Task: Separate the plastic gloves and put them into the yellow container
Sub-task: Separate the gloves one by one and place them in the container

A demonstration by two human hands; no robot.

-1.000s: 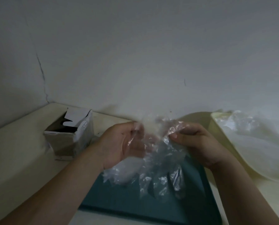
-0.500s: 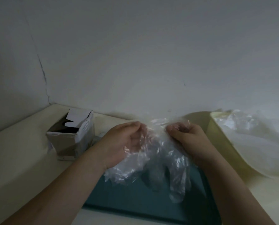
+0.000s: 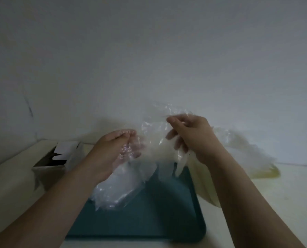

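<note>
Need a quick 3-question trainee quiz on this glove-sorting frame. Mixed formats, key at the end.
1. True or false: the left hand and the right hand both hold plastic gloves.
2. What lies on the table under the hands? A) teal tray B) red bowl C) wire rack
3. Fill in: the yellow container stands on the person's ____ side.
Key: 1 true; 2 A; 3 right.
</note>
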